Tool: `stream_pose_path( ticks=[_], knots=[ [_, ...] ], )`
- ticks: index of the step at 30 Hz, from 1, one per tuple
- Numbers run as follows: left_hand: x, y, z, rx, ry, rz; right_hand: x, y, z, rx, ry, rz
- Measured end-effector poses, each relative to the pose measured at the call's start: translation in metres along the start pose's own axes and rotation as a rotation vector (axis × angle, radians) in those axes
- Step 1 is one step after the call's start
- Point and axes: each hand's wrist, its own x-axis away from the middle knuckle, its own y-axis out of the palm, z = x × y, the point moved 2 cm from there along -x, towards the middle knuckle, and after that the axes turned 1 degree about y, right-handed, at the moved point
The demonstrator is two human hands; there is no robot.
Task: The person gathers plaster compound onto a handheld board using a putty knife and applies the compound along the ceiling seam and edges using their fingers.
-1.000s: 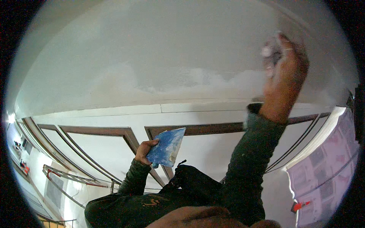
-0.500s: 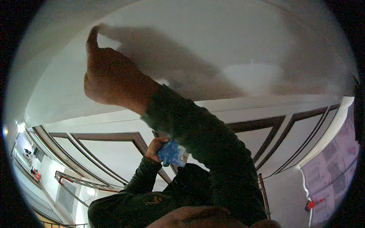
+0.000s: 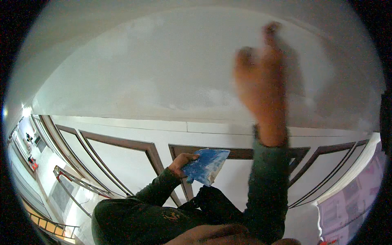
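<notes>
My left hand [image 3: 179, 165] grips a blue flat board [image 3: 204, 165] smeared with white paste, held low in front of my dark-sleeved body. My right hand [image 3: 259, 77] is raised over the pale plastered surface [image 3: 163, 57], on the upper right side of the view. It is blurred by motion, with one finger reaching toward the curved edge at the top; I cannot make out whether anything is between its fingers. A shadow falls just right of it, and whiter patches mark the plaster.
Brown-framed white panels [image 3: 118, 141] run below the plaster. A metal ladder [image 3: 77, 183] and a dark railing [image 3: 51, 224] stand at lower left. Small red and dark objects [image 3: 32, 161] show down the far-left space. A pale curtain-like edge and a pink patterned surface [image 3: 347, 200] lie at right.
My right hand swung to the far left half a second ago and is now back at the upper right, further left than a second ago. The blue board has shifted right in view.
</notes>
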Motion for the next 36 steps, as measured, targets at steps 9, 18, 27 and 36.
stream_pose_path(
  ticks=[9,18,27,36],
  knots=[
    [-0.005,0.023,0.019,0.023,-0.022,-0.250,0.020,0.016,-0.086,-0.938,0.066,-0.327],
    [0.044,0.075,-0.010,-0.406,0.211,-0.395,0.181,-0.117,0.000,-1.080,1.266,-0.466],
    [-0.035,0.123,-0.109,-0.644,-0.347,-0.224,0.573,-0.221,-0.038,0.169,1.632,-0.567],
    [-0.058,0.135,-0.145,-0.422,-0.630,-0.309,0.549,-0.220,-0.074,-0.508,2.199,0.588]
  ],
)
